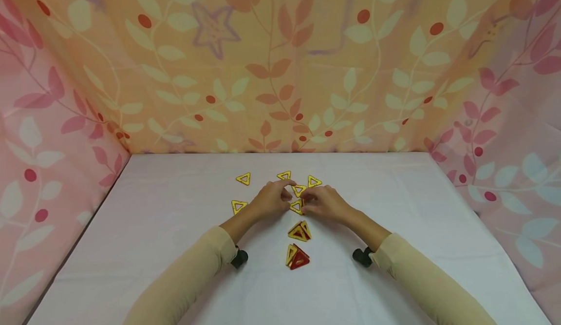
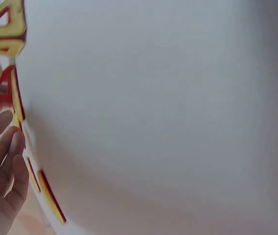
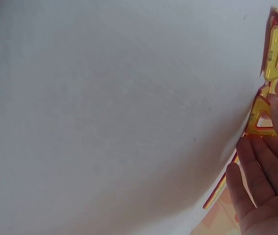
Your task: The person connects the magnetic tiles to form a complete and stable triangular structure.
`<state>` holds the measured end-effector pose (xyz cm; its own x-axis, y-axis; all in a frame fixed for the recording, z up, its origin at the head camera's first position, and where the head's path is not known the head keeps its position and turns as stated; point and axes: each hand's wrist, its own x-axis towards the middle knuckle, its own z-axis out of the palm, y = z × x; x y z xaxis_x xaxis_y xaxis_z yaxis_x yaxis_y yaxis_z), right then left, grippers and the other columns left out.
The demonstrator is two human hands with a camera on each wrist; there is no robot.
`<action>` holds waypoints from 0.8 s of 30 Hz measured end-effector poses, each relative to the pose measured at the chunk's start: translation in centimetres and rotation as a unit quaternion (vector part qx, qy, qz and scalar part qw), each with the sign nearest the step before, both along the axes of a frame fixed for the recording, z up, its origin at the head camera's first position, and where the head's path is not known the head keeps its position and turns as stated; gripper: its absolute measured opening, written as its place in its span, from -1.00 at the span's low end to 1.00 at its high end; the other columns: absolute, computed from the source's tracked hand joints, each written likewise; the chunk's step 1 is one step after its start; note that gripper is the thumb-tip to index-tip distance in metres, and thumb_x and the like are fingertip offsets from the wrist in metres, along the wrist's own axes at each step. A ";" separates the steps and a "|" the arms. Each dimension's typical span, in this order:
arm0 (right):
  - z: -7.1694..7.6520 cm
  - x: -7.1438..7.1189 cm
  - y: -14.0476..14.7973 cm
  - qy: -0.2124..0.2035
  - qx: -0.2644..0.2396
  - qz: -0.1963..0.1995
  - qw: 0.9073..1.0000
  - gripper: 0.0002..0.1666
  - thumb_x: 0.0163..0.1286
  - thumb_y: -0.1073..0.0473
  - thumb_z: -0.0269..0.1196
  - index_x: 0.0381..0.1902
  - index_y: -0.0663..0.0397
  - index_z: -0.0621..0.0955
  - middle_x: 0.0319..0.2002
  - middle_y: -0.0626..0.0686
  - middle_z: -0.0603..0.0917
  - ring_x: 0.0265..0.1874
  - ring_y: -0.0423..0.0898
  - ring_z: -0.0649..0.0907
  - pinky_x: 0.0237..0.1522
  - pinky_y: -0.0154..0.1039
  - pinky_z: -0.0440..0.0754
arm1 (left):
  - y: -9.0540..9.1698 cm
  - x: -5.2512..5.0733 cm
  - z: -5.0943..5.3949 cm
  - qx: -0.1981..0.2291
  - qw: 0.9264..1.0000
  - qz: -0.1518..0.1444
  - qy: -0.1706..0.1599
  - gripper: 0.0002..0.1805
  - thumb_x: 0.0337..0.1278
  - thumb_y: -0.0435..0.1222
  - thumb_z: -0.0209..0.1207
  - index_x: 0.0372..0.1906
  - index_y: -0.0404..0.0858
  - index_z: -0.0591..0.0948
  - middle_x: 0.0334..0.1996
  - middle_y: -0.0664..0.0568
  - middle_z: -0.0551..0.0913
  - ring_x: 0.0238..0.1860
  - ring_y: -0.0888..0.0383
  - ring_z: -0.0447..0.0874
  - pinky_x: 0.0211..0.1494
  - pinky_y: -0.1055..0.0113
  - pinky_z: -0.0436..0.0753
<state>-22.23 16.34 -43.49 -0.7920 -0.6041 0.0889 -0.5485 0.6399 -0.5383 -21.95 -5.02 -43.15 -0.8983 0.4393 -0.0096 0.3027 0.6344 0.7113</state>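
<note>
Between both hands, small triangular magnetic tiles stand together, with a yellow triangular tile [image 1: 293, 206] facing front. My right hand [image 1: 323, 202] pinches this little group from the right; in the right wrist view the thumb and fingers lie about a yellow tile [image 3: 260, 105] with a triangular hole. From the left, my left hand [image 1: 272, 199] holds the group at its edge, fingertips against a thin yellow-edged tile [image 2: 17, 95] beside a red tile [image 2: 4, 101]. Another yellow tile [image 1: 299, 185] shows just behind, between the hands. The fingers partly hide the joints between tiles.
Nearer me stand two small groups, one with yellow tiles [image 1: 296, 228] and one with a red tile [image 1: 302, 255] in front. Loose yellow tiles lie at far left [image 1: 248, 179], by my left forearm [image 1: 238, 202], at the back [image 1: 287, 173] and behind my right hand [image 1: 312, 179]. Patterned cloth walls [image 1: 271, 71] surround the white table [image 1: 166, 208].
</note>
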 end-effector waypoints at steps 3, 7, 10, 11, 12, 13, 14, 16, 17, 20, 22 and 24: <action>0.0 -0.1 0.0 -0.004 -0.001 -0.003 1.000 -0.61 0.21 0.09 0.47 -0.03 0.12 0.70 -0.16 -0.05 0.77 -0.12 -0.15 0.71 0.04 -0.07 0.61 | -0.8 -0.3 0.3 0.016 1.000 0.016 0.013 -0.45 0.12 -0.52 0.27 0.26 -0.26 0.53 -0.15 -0.06 0.75 -0.08 0.09 0.71 0.01 0.17 0.64; 0.1 0.0 -0.1 -0.013 -0.002 -0.005 1.000 -0.60 0.20 0.09 0.48 -0.03 0.11 0.70 -0.16 -0.06 0.76 -0.12 -0.15 0.70 0.05 -0.06 0.61 | -2.1 -0.8 0.5 0.024 0.998 0.038 0.033 -0.47 0.12 -0.55 0.25 0.25 -0.30 0.54 -0.13 -0.12 0.74 -0.09 0.06 0.69 -0.03 0.18 0.65; 0.0 0.1 -0.1 -0.016 0.001 -0.007 1.000 -0.59 0.20 0.07 0.48 -0.03 0.11 0.70 -0.16 -0.07 0.76 -0.12 -0.15 0.69 0.05 -0.05 0.60 | -3.3 -1.0 0.4 0.015 0.998 0.056 0.039 -0.47 0.12 -0.53 0.25 0.24 -0.29 0.55 -0.12 -0.12 0.74 -0.09 0.06 0.66 -0.01 0.16 0.63; 0.0 0.1 -0.1 -0.017 0.003 -0.009 1.000 -0.59 0.20 0.07 0.48 -0.03 0.10 0.70 -0.15 -0.07 0.75 -0.12 -0.15 0.68 0.05 -0.04 0.60 | -3.6 -1.1 0.3 0.012 0.997 0.062 0.039 -0.47 0.11 -0.53 0.24 0.25 -0.29 0.54 -0.12 -0.12 0.74 -0.09 0.05 0.65 0.00 0.14 0.62; 0.0 0.1 -0.1 -0.018 0.004 -0.010 1.000 -0.58 0.20 0.07 0.48 -0.02 0.10 0.70 -0.15 -0.07 0.75 -0.12 -0.15 0.68 0.06 -0.04 0.60 | -4.0 -1.1 0.2 0.010 0.997 0.070 0.034 -0.46 0.10 -0.52 0.24 0.25 -0.29 0.54 -0.11 -0.12 0.74 -0.08 0.04 0.65 0.01 0.13 0.61; 0.0 0.2 -0.1 -0.019 0.005 -0.012 1.000 -0.58 0.20 0.06 0.48 -0.02 0.10 0.70 -0.15 -0.07 0.75 -0.12 -0.15 0.68 0.06 -0.04 0.59 | -4.4 -1.2 0.2 0.009 0.997 0.077 0.027 -0.45 0.09 -0.51 0.25 0.25 -0.28 0.54 -0.10 -0.12 0.74 -0.06 0.04 0.65 0.03 0.12 0.61; 0.0 0.2 -0.1 -0.020 0.005 -0.014 1.000 -0.58 0.20 0.06 0.48 -0.02 0.10 0.70 -0.15 -0.07 0.75 -0.12 -0.15 0.68 0.06 -0.04 0.59 | -4.7 -1.2 0.1 0.006 0.996 0.082 0.021 -0.43 0.07 -0.49 0.27 0.26 -0.27 0.53 -0.07 -0.12 0.73 -0.04 0.04 0.64 0.06 0.10 0.60; 0.0 0.2 -0.1 -0.020 0.004 -0.016 1.000 -0.59 0.20 0.07 0.48 -0.02 0.09 0.70 -0.15 -0.08 0.75 -0.12 -0.15 0.67 0.06 -0.05 0.59 | -5.2 -1.2 0.1 -0.004 0.996 0.087 0.013 -0.40 0.06 -0.44 0.32 0.29 -0.26 0.51 -0.04 -0.12 0.71 0.01 0.03 0.64 0.11 0.08 0.58; 0.0 0.2 -0.1 -0.019 0.004 -0.016 1.000 -0.59 0.20 0.07 0.48 -0.03 0.09 0.70 -0.16 -0.07 0.75 -0.12 -0.15 0.68 0.06 -0.05 0.59 | -5.4 -1.2 0.0 -0.008 0.996 0.087 0.007 -0.37 0.05 -0.43 0.35 0.30 -0.26 0.50 -0.02 -0.12 0.71 0.03 0.02 0.64 0.13 0.07 0.58; 0.0 0.1 0.0 -0.014 0.000 -0.013 1.000 -0.60 0.20 0.09 0.48 -0.03 0.09 0.70 -0.16 -0.08 0.75 -0.12 -0.16 0.68 0.05 -0.05 0.60 | -5.9 -1.2 0.0 -0.025 0.997 0.080 -0.001 -0.31 0.01 -0.42 0.40 0.33 -0.24 0.48 -0.02 -0.09 0.69 0.02 0.04 0.63 0.14 0.09 0.57; -0.1 0.1 0.0 -0.011 -0.003 -0.012 1.000 -0.61 0.20 0.09 0.48 -0.03 0.10 0.70 -0.15 -0.08 0.75 -0.11 -0.16 0.69 0.06 -0.04 0.60 | -6.0 -1.1 0.0 -0.029 0.997 0.070 0.000 -0.30 -0.01 -0.48 0.38 0.33 -0.26 0.47 -0.05 -0.08 0.68 -0.03 0.05 0.62 0.10 0.11 0.58; -0.2 0.1 0.1 -0.010 -0.006 -0.011 1.000 -0.61 0.21 0.09 0.48 -0.03 0.10 0.70 -0.14 -0.07 0.75 -0.11 -0.16 0.69 0.06 -0.04 0.60 | -6.1 -1.0 -0.1 -0.026 0.998 0.060 0.003 -0.29 -0.04 -0.55 0.36 0.32 -0.28 0.48 -0.10 -0.07 0.68 -0.09 0.07 0.61 0.05 0.15 0.59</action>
<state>-22.15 16.42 -43.72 -0.8067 -0.5855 0.0801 -0.5236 0.6453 -0.5563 -22.99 -11.14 -43.25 -0.9445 0.3276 -0.0245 0.2258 0.7017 0.6757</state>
